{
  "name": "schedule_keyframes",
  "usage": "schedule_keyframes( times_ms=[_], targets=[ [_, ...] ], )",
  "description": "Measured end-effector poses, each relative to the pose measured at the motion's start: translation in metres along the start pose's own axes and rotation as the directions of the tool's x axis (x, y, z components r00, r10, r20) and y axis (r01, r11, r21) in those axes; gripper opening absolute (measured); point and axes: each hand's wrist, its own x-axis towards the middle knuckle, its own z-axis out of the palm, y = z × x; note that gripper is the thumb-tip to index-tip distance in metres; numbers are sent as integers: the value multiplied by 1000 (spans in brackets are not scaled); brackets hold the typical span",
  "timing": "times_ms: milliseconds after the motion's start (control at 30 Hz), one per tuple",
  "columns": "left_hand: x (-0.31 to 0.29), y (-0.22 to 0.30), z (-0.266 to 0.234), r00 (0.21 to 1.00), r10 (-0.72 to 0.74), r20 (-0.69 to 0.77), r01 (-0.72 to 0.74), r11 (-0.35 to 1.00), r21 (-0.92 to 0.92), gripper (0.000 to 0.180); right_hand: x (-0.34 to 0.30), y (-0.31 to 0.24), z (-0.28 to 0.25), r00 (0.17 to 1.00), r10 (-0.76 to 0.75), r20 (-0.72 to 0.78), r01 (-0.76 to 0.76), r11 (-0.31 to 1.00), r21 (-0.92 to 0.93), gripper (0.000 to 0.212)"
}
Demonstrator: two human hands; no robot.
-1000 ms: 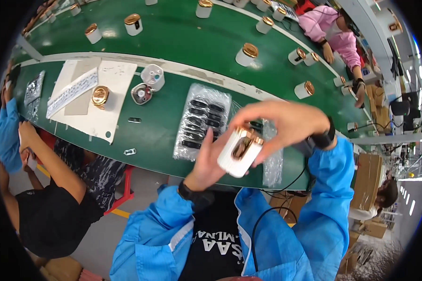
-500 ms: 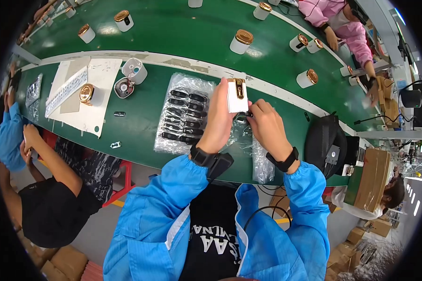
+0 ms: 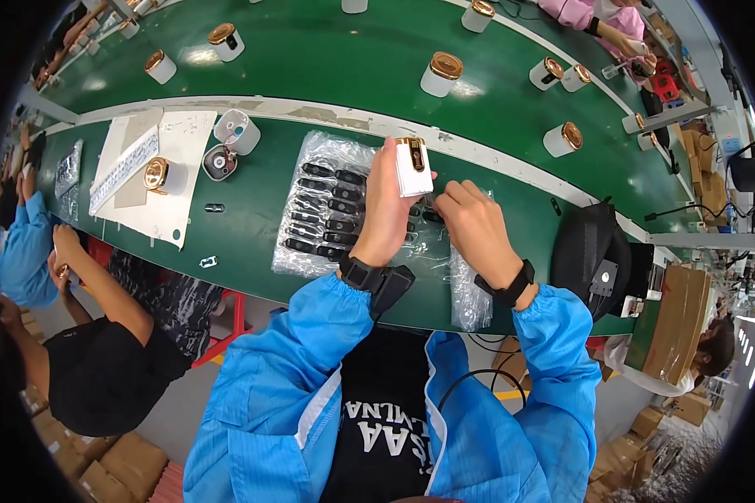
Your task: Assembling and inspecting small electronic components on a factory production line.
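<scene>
My left hand [image 3: 380, 214] is wrapped round a small white housing [image 3: 408, 178] with a gold top rim and a dark, gold-framed panel on its front. Just to the right, my right hand [image 3: 476, 225] has its fingers bent and pressed together; what they pinch, if anything, is hidden. Below its fingertips, a small dark oval part [image 3: 432, 216] lies on clear plastic wrap. Left of my hands, a clear plastic sheet [image 3: 289, 251] carries rows of black oval parts [image 3: 341, 225]. Beside my right wrist lies a strip of bubble wrap [image 3: 470, 293].
White, gold-topped units [image 3: 441, 74] stand across the green surface beyond a pale rail [image 3: 310, 111]. An opened white housing [image 3: 236, 132] and a white sheet [image 3: 189, 142] are at left. A black bag [image 3: 583, 260] sits at right. Co-workers flank the bench, one in pink [image 3: 617, 21].
The white housing in my left hand has shifted slightly left. My right fingers have drawn closer together by the plastic wrap. At the far right, the pink-sleeved person's arm has pulled back.
</scene>
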Motion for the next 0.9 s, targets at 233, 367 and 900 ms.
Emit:
schedule_keyframes(
  times_ms=[233, 367, 900],
  targets=[
    [-3, 2, -3, 999, -23, 37, 23, 1000, 4, 55, -5, -8, -27, 983, 132, -127, -104, 972, 212, 11],
    [-32, 21, 7, 957, -59, 285, 123, 970, -212, 62, -19, -35, -76, 896, 362, -256, -265, 900, 346, 17],
    [-101, 48, 7, 931, -16, 366, 55, 994, -97, 65, -37, -80, -51, 866, 465, -183, -250, 720, 647, 32]
  ],
)
